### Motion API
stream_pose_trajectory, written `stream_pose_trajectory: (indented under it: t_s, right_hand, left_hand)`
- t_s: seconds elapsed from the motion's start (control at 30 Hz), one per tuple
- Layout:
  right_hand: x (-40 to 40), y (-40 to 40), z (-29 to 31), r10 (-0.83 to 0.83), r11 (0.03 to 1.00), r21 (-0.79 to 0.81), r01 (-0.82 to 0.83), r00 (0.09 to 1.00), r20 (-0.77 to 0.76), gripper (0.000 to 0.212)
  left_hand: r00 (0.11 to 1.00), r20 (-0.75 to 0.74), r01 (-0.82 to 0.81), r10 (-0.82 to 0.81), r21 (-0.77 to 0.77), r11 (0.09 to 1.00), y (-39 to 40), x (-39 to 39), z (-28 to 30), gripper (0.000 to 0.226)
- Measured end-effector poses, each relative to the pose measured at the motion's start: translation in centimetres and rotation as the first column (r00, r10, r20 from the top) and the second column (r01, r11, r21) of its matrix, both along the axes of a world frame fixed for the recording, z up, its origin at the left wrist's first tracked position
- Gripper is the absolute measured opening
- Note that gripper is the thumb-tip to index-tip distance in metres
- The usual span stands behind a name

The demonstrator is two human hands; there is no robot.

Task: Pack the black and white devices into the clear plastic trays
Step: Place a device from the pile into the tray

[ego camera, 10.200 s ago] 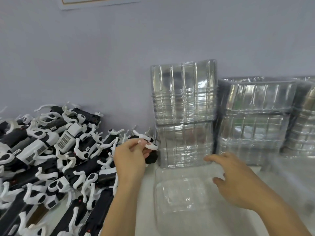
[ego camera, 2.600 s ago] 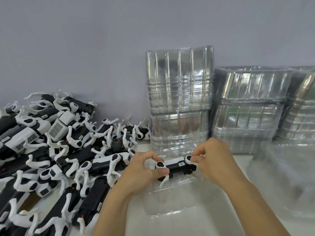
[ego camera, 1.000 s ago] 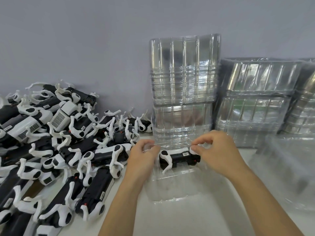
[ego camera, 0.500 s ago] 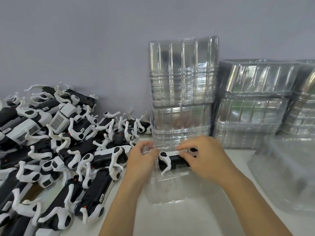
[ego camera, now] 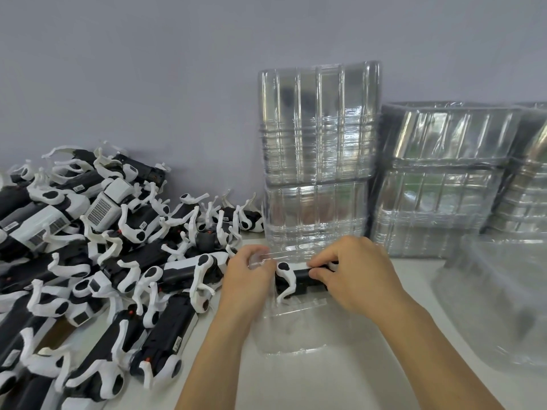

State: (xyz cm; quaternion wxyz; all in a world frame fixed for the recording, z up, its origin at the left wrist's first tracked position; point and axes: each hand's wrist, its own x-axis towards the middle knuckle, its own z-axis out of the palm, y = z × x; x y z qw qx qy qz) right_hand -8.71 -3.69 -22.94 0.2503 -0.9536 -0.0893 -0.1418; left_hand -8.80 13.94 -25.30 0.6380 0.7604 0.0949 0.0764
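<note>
From my end no text is legible: small white stickers [ego camera: 177, 342] sit on several black-and-white devices [ego camera: 165, 344] in the pile (barcode-type, prob.), but print's too tiny to read.

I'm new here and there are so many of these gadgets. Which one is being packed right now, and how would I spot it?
Find the tall stack of clear trays against the wall. Just in front of it lies an open clear tray, with both hands at its far end. The device between the hands is the only one in a tray; the others lie heaped in the pile to the left.
</note>
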Motion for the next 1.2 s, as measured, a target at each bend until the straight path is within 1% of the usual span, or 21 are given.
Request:
stream_pose_trajectory:
  t_s: [0.13, 0.2, 0.23, 0.27, 0.3, 0.37, 0.4, 0.47, 0.5, 0.53, 0.57, 0.63, 0.67, 0.7, 0.77, 0.83, 0.9, 1.03, 1.1, 1.2]
  right_hand:
    - [0.1, -0.3, 0.0, 0.035, 0.999, -0.022, -0.035, 0.999, -0.022, 0.004]
    - [0.2, -0.6, 0.1, 0.062, 0.998, -0.005, -0.062, 0.997, -0.04, 0.007]
    - [0.3, -0.8, 0.1, 0.087, 0.996, 0.03, -0.086, 0.995, -0.045, 0.007]
    - [0.3, -1.0, 0.1, 0.117, 0.988, 0.105, -0.112, 0.992, -0.04, 0.008]
    - [0.4, -1.3, 0.2, 0.136, 0.967, 0.219, -0.129, 0.991, -0.017, 0.011]
    - [0.4, -2.4, 0.6, 0.098, 0.887, 0.446, -0.118, 0.993, 0.068, 0.014]
    - [0.5, -3.1, 0.7, 0.06, 0.851, 0.516, -0.097, 0.994, 0.087, 0.016]
    - [0.7, -4.4, 0.4, 0.031, 0.813, 0.581, -0.041, 0.999, 0.029, 0.018]
    - [0.8, -4.8, 0.0, 0.039, 0.809, 0.588, -0.013, 0.999, -0.031, 0.02]
    - [0.8, -5.1, -0.4, 0.053, 0.811, 0.585, 0.01, 0.995, -0.089, 0.022]
    - [1.0, -5.1, -0.9, 0.063, 0.818, 0.574, 0.023, 0.99, -0.13, 0.024]
    - [1.1, -4.9, -1.6, 0.063, 0.843, 0.537, 0.026, 0.987, -0.148, 0.026]
    - [1.2, -4.7, -1.8, 0.058, 0.85, 0.526, 0.025, 0.989, -0.14, 0.027]
    - [1.3, -4.6, -1.9, 0.053, 0.85, 0.526, 0.024, 0.99, -0.132, 0.027]
    - [1.5, -4.5, -2.0, 0.051, 0.841, 0.541, 0.024, 0.991, -0.123, 0.026]
    - [1.6, -4.6, -2.2, 0.051, 0.84, 0.542, 0.024, 0.991, -0.124, 0.026]
    - [1.7, -4.7, -2.3, 0.055, 0.848, 0.529, 0.023, 0.99, -0.13, 0.027]
    - [1.9, -4.7, -2.3, 0.067, 0.846, 0.532, 0.029, 0.985, -0.16, 0.028]
    - [1.9, -4.6, -2.3, 0.065, 0.846, 0.533, 0.033, 0.984, -0.164, 0.027]
    - [1.9, -4.6, -2.3, 0.064, 0.85, 0.525, 0.035, 0.983, -0.17, 0.027]
  left_hand:
    - [1.0, -0.007, 0.001, -0.001, -0.004, 1.0, -0.1, -0.1, 0.2, 0.024]
    - [1.0, -0.009, -0.01, 0.01, 0.007, 1.0, -0.1, -0.2, 0.4, 0.027]
    - [1.0, -0.005, -0.016, 0.016, 0.014, 1.0, -0.1, -0.3, 0.4, 0.03]
    - [1.0, 0.0, -0.023, 0.023, 0.02, 1.0, 0.0, -0.3, 0.5, 0.033]
    - [0.999, 0.005, -0.033, 0.033, 0.024, 0.999, -0.1, -0.3, 0.5, 0.035]
    - [0.999, 0.019, -0.048, 0.048, 0.031, 0.998, -0.1, -0.3, 0.6, 0.038]
    - [0.999, 0.024, -0.048, 0.047, 0.036, 0.998, -0.1, -0.3, 0.7, 0.038]
    - [0.999, 0.039, -0.015, 0.012, 0.065, 0.998, 0.0, -0.5, 0.9, 0.039]
    - [0.998, 0.065, 0.008, -0.015, 0.099, 0.995, 0.0, -0.7, 1.0, 0.039]
    - [0.993, 0.112, 0.017, -0.038, 0.183, 0.983, 0.0, -0.9, 1.1, 0.039]
    - [0.982, 0.177, 0.006, -0.065, 0.313, 0.95, 0.0, -1.0, 1.4, 0.038]
    - [0.934, 0.318, -0.049, -0.16, 0.561, 0.826, -0.5, -1.1, 2.3, 0.027]
    - [0.909, 0.347, -0.055, -0.23, 0.65, 0.758, -0.9, -1.1, 2.9, 0.021]
    - [0.894, 0.326, -0.029, -0.306, 0.726, 0.687, -1.5, -1.2, 3.4, 0.019]
    - [0.887, 0.193, 0.079, -0.419, 0.831, 0.551, -2.7, -1.3, 3.9, 0.032]
    - [0.896, 0.055, 0.18, -0.44, 0.862, 0.474, -3.3, -1.3, 3.7, 0.044]
    - [0.906, -0.032, 0.242, -0.423, 0.858, 0.454, -3.1, -1.4, 3.2, 0.054]
    - [0.897, -0.145, 0.338, -0.418, 0.835, 0.435, -2.3, -1.4, 3.1, 0.076]
    - [0.895, -0.158, 0.347, -0.417, 0.834, 0.429, -2.1, -1.3, 3.1, 0.076]
    - [0.901, -0.114, 0.308, -0.42, 0.847, 0.432, -2.0, -1.2, 3.3, 0.074]
